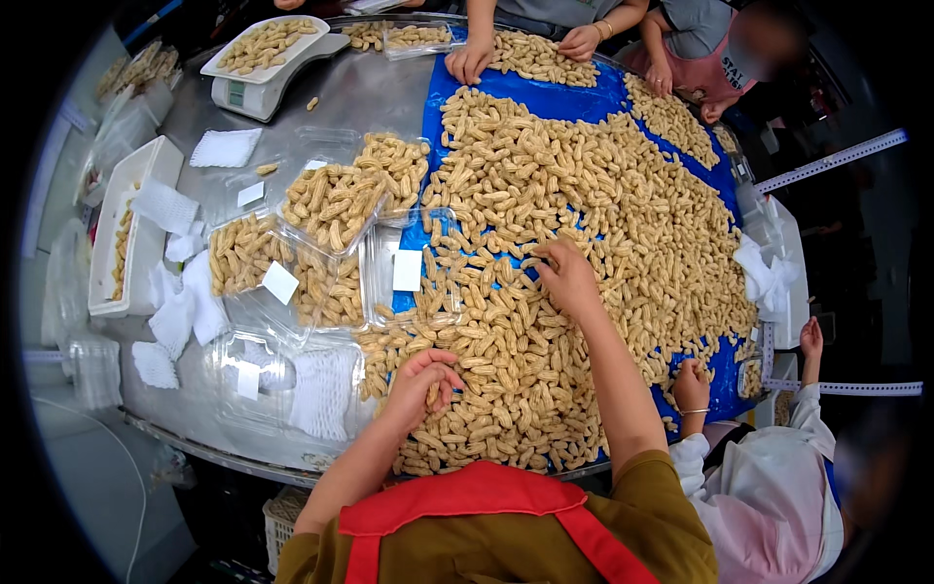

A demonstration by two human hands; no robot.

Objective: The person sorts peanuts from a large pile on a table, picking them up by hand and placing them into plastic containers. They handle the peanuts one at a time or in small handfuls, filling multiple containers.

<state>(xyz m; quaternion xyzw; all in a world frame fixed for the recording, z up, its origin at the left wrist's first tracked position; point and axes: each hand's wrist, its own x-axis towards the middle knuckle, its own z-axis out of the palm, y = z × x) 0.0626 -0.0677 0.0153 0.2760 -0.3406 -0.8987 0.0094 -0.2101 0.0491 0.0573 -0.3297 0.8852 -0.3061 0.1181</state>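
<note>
Unshelled peanuts [511, 336] are spread in a wide, thick layer over a blue sheet [554, 95] on the table. At the near left of the layer, my left hand [423, 387] is curled, palm partly turned up, with a peanut [433, 395] in its fingers. Farther forward, my right hand [568, 276] reaches down into the layer. Its thumb and forefinger meet at a peanut, and whether they grip it is unclear. Left of my hands, clear plastic clamshell boxes [376, 292] overlap; some hold peanuts, and several carry blank white labels [407, 270].
White foam net sleeves [325, 394] lie on the metal table [365, 87]. A scale [252, 95] with a peanut-filled tray stands far left, near a white foam box [135, 226]. Co-workers' hands [471, 58] touch peanuts across the table; another person's hand [690, 387] is at right.
</note>
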